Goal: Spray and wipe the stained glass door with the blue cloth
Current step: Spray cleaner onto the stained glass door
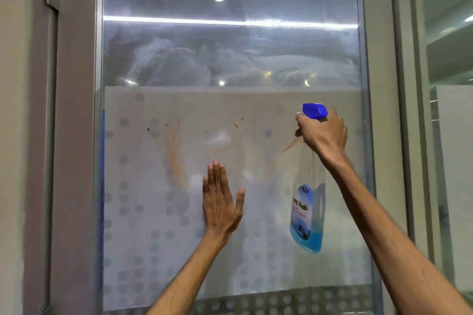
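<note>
Head view: glass door (230,59) fills frame, frosted dotted lower panel with brown smears (176,161) near panel's upper middle. Left hand (221,202) flat, fingers spread, palm against frosted panel below smears, holding nothing. Right hand (323,133) clenched round neck of spray bottle (307,207), blue nozzle toward glass, near door's right edge. Blue cloth not visible.

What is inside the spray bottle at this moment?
The spray bottle in the right hand holds blue liquid only near its bottom; above is clear. The label hides part of the level.
</note>
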Motion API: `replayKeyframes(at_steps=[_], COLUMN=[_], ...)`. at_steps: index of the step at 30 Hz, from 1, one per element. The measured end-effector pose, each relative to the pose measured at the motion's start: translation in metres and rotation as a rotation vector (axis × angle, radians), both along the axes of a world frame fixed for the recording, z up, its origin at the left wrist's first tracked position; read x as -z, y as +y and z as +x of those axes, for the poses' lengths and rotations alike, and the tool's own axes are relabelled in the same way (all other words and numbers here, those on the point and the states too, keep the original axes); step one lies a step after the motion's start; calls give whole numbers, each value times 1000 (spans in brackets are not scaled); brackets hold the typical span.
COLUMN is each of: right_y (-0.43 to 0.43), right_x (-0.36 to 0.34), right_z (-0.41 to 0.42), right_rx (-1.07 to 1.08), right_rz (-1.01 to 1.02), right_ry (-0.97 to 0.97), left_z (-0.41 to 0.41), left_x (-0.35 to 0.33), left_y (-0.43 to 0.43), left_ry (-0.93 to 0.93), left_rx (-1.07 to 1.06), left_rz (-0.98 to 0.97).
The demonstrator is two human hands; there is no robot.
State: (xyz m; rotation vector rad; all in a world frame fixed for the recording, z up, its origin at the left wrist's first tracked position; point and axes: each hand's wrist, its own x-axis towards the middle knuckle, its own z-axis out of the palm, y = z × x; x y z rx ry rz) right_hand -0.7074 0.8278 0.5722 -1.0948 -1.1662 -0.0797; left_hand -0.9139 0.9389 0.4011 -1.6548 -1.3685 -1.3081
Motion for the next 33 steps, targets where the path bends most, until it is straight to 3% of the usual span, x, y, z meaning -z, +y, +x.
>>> replayKeyframes(at_steps=[6,14,22,27,33], right_y=[0,14,14,5,-23], right_x=[-1,22,73,101,126], right_z=[34,26,24,28,42], right_rx=[99,2,-84,-235,-359], right_rz=[-3,-115,-192,-234,-314], right_ry=[87,114,162,237,229], left_z=[-1,-3,23,59,103], left_x=[1,1,42,69,88], left_y=[4,1,-29,-53,-75], left_ry=[0,4,206,124,4], left_rx=[-21,15,361,627,951], left_rz=[13,13,47,-174,-637])
